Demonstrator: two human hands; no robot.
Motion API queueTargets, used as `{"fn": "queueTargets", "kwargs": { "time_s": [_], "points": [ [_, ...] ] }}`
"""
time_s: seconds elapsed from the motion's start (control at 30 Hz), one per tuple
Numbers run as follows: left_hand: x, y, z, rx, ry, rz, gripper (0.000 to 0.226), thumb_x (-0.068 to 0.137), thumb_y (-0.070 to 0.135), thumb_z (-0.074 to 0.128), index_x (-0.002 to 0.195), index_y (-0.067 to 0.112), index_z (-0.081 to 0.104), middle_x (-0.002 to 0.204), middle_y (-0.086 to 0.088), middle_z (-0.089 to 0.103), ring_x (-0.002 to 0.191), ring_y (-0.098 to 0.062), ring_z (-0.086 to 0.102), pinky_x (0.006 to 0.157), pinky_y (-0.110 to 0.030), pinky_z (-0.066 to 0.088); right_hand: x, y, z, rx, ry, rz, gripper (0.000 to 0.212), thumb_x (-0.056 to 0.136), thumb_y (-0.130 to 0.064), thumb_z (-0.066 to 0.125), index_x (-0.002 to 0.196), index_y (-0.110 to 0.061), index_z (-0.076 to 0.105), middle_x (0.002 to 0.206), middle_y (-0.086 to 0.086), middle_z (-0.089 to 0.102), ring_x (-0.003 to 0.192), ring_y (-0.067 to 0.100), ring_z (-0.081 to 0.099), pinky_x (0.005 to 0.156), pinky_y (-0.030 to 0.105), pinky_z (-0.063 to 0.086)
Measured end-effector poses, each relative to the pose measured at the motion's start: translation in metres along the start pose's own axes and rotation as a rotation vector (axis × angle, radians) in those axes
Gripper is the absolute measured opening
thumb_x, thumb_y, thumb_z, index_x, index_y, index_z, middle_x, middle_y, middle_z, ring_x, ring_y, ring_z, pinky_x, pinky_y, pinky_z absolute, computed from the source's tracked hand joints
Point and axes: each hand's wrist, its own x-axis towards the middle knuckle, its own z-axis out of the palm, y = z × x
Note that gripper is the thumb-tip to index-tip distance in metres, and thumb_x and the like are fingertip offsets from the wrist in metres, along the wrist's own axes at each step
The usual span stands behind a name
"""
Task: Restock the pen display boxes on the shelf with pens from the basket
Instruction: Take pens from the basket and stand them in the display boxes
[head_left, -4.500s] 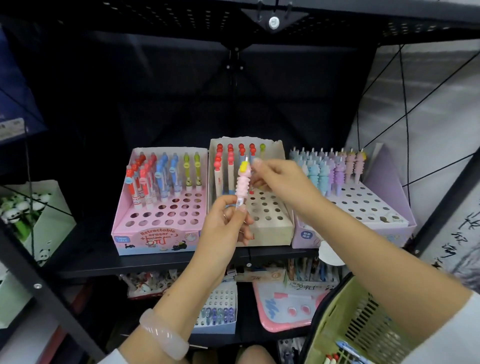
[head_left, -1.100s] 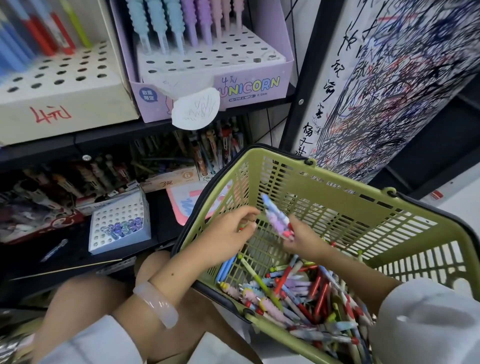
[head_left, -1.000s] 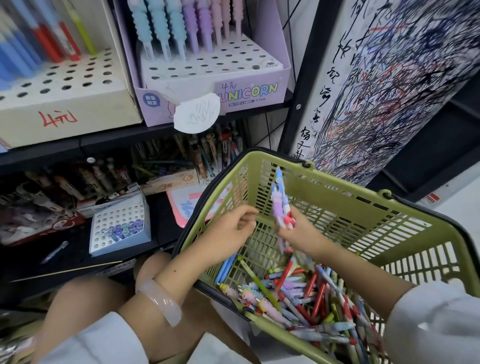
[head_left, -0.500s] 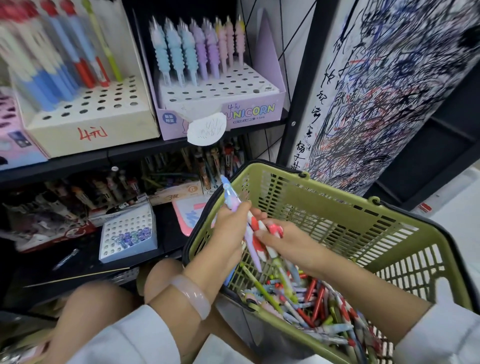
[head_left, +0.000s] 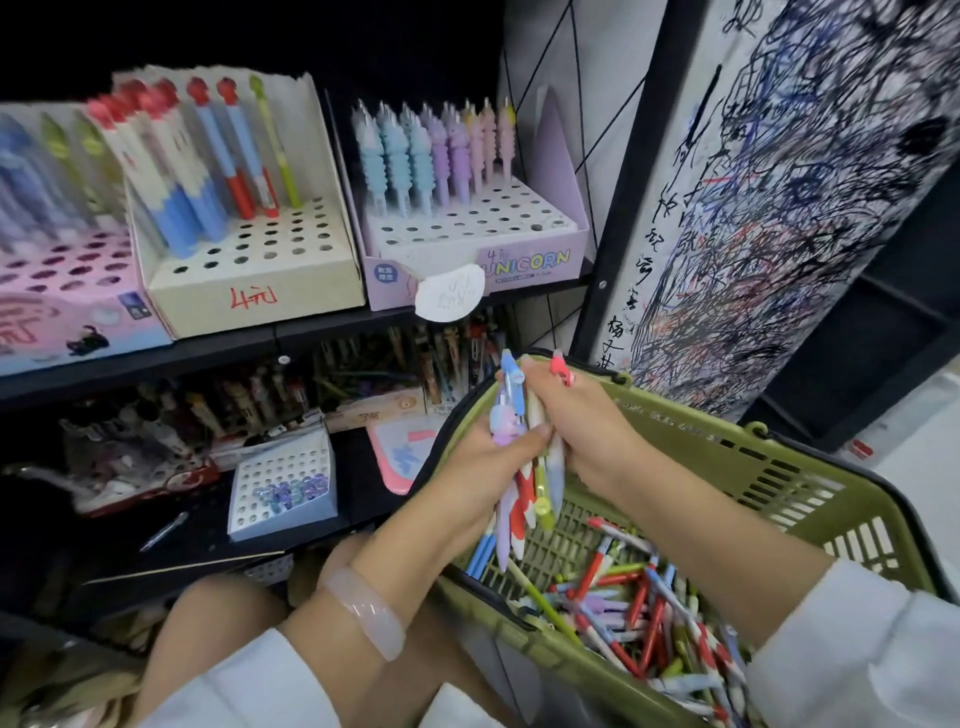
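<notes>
Both your hands meet just above the near rim of the green basket (head_left: 737, 467), wrapped together around one small bundle of pens (head_left: 524, 467). Your left hand (head_left: 483, 467) curls round the lower barrels, thumb pressed across them; your right hand (head_left: 582, 421) closes over the upper ends, where a blue cap and a red cap poke out above your fingers. The tips hang down below your palms toward the loose pens (head_left: 639, 618) heaped in the basket bottom, beneath your right forearm.

Up and left of your hands sit the shelf boxes: the cream box (head_left: 260, 280) with red and blue pens has many open holes, and the lilac unicorn box (head_left: 530, 260), straight above your left hand, has its front rows bare.

These pens look light and stiff, with smooth plastic barrels that will likely slide against each other in a bunch. Hold them mid-barrel, not by the shaped toppers, and pinch one at a time near its upper third to drop it tip-down into a hole
</notes>
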Motion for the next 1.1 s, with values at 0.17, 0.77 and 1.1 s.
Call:
{"fn": "queueTargets", "kwargs": {
  "time_s": [0.17, 0.77, 1.1],
  "points": [
    [-0.011, 0.02, -0.024, 0.015, 0.038, 0.107, 0.026, 0.086, 0.002, 0.061, 0.111, 0.009, 0.06, 0.086, 0.002, 0.074, 0.078, -0.011, 0.069, 0.077, -0.025, 0.056, 0.001, -0.016, 0.022, -0.167, -0.109, 0.044, 0.037, 0.091, -0.052, 0.047, 0.087, -0.02, 0.065, 0.079, 0.006, 0.067, 0.066, 0.019, 0.059, 0.056, 0.024, 0.043],
    [-0.052, 0.101, -0.128, -0.091, 0.122, 0.3, 0.04, 0.068, 0.016, 0.069, 0.106, 0.006, 0.061, 0.08, -0.012, 0.073, 0.069, -0.022, 0.071, 0.058, -0.026, 0.056, 0.022, -0.073, 0.111, 0.153, -0.502, -0.21, 0.015, 0.084, -0.025, 0.054, 0.093, -0.014, 0.06, 0.08, -0.005, 0.068, 0.073, 0.009, 0.056, 0.069, 0.022, 0.044],
    [-0.063, 0.134, -0.189, -0.022, 0.344, 0.455, 0.019, 0.085, 0.014, 0.058, 0.104, 0.009, 0.059, 0.083, -0.003, 0.074, 0.068, -0.015, 0.071, 0.057, -0.021, 0.054, 0.074, -0.166, 0.165, -0.016, -0.128, -0.607, 0.008, 0.093, -0.013, 0.056, 0.098, -0.006, 0.055, 0.078, 0.003, 0.067, 0.066, 0.003, 0.067, 0.065, 0.017, 0.053]
  ]
}}
